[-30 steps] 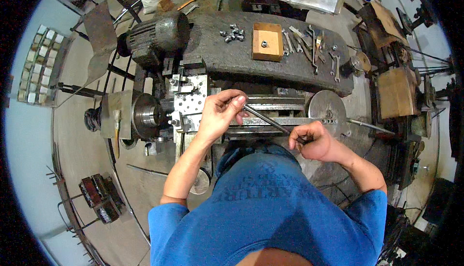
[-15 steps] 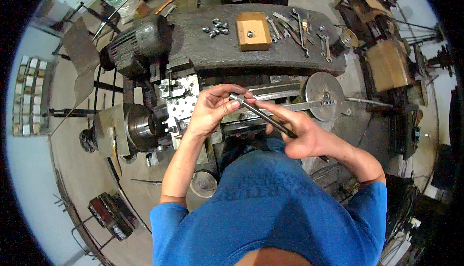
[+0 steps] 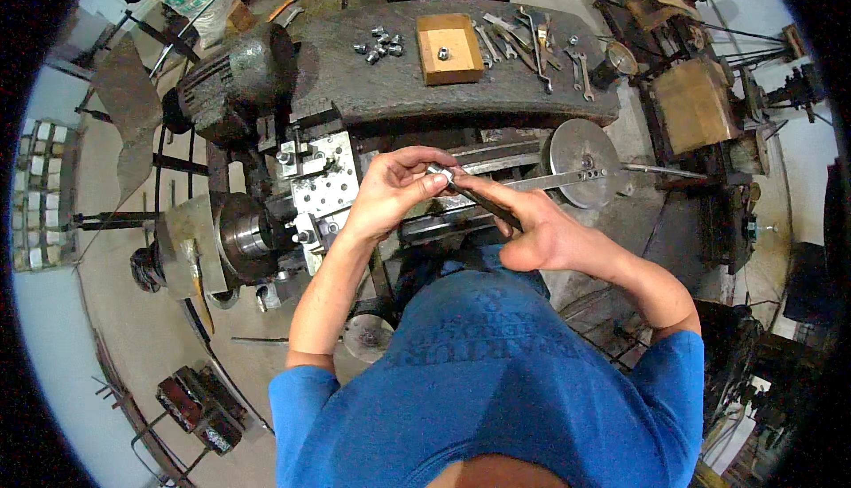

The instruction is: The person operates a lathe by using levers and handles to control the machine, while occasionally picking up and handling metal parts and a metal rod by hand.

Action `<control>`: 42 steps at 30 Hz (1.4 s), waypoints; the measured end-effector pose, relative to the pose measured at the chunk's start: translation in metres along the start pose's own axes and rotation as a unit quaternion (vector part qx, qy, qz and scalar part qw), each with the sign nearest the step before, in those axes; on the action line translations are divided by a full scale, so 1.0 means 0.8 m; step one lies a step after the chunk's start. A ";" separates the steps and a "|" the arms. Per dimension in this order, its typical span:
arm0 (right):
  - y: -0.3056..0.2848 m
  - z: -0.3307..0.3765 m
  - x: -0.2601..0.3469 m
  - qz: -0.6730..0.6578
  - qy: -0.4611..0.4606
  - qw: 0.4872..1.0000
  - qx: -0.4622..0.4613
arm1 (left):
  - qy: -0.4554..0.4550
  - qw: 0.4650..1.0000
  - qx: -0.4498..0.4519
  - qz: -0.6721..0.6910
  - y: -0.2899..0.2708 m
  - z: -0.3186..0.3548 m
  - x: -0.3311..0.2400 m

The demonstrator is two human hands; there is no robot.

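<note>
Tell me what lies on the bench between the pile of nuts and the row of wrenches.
Head view: a shallow orange-brown wooden box with one nut inside sits on the bench, between the pile of nuts and the wrenches.

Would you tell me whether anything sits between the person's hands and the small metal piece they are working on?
Nothing visible does. The left hand already pinches the small metal piece in its fingertips, and the right hand holds a dark rod whose tip meets that piece above the lathe.

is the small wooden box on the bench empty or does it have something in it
Not empty. The wooden box on the workbench lies open-topped, with one small metal nut near its middle; nothing else shows inside.
</note>
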State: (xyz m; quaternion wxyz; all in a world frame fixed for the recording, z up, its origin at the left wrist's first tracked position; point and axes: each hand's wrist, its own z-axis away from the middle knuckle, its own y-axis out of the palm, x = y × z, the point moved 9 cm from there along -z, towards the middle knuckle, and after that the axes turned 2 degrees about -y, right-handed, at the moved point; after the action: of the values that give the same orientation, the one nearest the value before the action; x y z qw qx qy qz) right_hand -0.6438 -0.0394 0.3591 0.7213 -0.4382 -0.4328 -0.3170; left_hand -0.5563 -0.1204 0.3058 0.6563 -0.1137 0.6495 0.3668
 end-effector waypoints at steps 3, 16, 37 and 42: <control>-0.006 -0.001 -0.002 -0.004 0.025 0.999 0.020 | -0.003 1.000 -0.001 0.014 -0.002 -0.005 0.004; -0.052 -0.036 -0.026 -0.029 -0.047 0.998 0.009 | 0.010 0.997 -0.063 0.042 -0.009 -0.043 -0.007; -0.161 -0.030 -0.118 -0.175 -0.012 0.983 -0.057 | 0.020 0.992 -0.119 0.019 -0.003 -0.159 0.013; -0.317 -0.043 -0.257 0.025 0.042 0.953 -0.297 | -0.024 0.912 -0.223 -0.345 -0.081 -0.255 0.027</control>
State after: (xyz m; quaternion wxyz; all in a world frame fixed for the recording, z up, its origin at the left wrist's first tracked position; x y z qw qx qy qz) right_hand -0.9317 -0.1595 0.2560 0.5837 -0.6298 -0.2768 -0.4313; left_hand -0.6748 -0.2868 0.2373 0.7151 -0.4649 0.4552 0.2556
